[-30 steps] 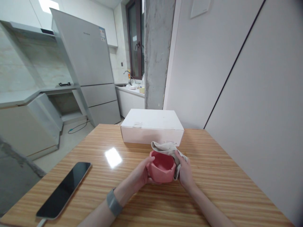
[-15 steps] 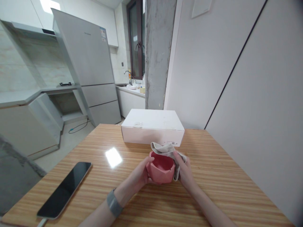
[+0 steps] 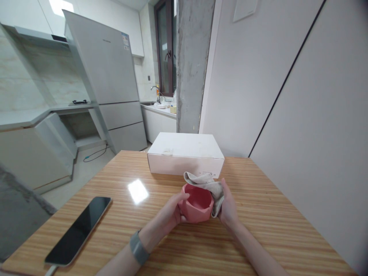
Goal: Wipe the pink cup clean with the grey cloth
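Kitchen space is seen behind, where a tall grey refrigerator [image 3: 107, 76] is set against the far wall, with a rough concrete pillar [image 3: 192, 65] to its right. A long wooden table with a striped, glossy top [image 3: 273, 230] is spread across the foreground. At its far edge a flat white cardboard box with a closed lid [image 3: 185, 153] is laid. Near the left edge a black smartphone, screen up and dark [image 3: 78, 230], is placed well apart from the hands, with a cable plugged into its near end. Just in front of the box, near the middle of the table, a small pink faceted bowl [image 3: 197, 203] is held between the two hands, its open mouth turned up and slightly toward the camera — whether its base is touching the table cannot be told. The left hand [image 3: 171, 211] is curled around the bowl's left side, the thumb laid over the rim. The right hand [image 3: 228, 205] is closed on a crumpled beige cloth [image 3: 211, 186], which is pressed against the bowl's right side and draped over its far rim. A grey wristband [image 3: 138, 247] is worn on the left wrist.
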Tool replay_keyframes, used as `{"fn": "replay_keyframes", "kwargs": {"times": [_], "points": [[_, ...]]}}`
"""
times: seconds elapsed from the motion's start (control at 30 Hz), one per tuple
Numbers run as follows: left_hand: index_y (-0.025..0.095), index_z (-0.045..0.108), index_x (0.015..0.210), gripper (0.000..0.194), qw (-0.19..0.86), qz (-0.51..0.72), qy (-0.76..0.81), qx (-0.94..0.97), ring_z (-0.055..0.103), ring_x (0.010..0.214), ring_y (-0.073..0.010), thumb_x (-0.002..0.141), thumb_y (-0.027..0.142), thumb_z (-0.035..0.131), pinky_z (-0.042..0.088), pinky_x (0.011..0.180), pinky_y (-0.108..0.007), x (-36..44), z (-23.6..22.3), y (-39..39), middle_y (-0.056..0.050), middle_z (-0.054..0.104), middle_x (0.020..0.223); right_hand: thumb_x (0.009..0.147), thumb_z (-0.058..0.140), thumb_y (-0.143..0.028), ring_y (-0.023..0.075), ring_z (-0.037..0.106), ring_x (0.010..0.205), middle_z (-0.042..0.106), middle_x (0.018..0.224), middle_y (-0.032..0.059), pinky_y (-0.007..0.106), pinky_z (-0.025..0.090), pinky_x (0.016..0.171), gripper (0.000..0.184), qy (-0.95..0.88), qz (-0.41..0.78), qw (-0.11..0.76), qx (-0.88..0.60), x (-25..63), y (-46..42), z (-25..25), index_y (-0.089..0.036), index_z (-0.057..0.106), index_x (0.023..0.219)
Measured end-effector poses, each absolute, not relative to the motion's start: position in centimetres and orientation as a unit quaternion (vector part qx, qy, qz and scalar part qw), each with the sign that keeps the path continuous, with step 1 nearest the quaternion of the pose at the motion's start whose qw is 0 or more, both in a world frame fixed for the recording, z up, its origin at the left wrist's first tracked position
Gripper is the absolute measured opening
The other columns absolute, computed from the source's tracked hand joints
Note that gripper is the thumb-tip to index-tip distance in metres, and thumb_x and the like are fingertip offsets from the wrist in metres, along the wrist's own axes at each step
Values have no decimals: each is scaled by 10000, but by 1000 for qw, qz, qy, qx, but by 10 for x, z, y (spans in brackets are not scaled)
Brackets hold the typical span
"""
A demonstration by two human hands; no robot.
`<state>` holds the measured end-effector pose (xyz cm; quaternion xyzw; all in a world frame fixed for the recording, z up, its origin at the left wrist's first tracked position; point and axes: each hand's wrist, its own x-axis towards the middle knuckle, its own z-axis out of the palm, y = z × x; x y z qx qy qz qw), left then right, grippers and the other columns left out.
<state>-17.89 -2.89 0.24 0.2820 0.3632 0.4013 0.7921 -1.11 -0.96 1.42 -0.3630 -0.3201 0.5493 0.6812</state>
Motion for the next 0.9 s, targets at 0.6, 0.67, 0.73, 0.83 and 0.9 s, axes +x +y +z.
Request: {"fn": "replay_keyframes", "kwargs": {"times": [0.6,0.67,0.73,0.83,0.9], "points": [[183,582,1246,503,828,406,287,259,672,939,-229,871,512,518,569,623,-286,-180,14,-29,-111,656,1221,800,604,-561,269,613,1130,757,999,47,330,432,1021,387,-405,550,648,-338,-15,-24,15,-218,775,852],[174,591,1235,505,821,403,303,269,678,901,-227,861,509,537,577,637,-310,-179,12,-29,-116,666,1198,761,652,-541,280,663,1041,775,875,49,334,508,931,353,-329,586,661,-333,-14,-21,17,-212,769,808],[158,606,1209,469,798,427,322,279,671,923,-238,847,455,583,581,659,-324,-179,10,-29,-121,679,1165,751,671,-488,279,698,954,777,806,44,341,560,837,294,-247,620,665,-335,-12,-18,22,-207,754,779],[142,608,1196,433,777,459,323,284,655,970,-254,842,391,602,584,678,-341,-180,12,-28,-128,682,1154,827,587,-381,252,725,853,781,805,42,353,580,779,241,-132,650,665,-342,-8,-14,29,-192,736,835],[171,581,1238,439,787,469,291,277,656,962,-251,862,397,568,583,657,-341,-183,15,-26,-113,665,1196,868,524,-350,241,732,794,783,803,46,366,577,776,265,-81,670,651,-346,-5,-11,32,-182,729,886]]}}
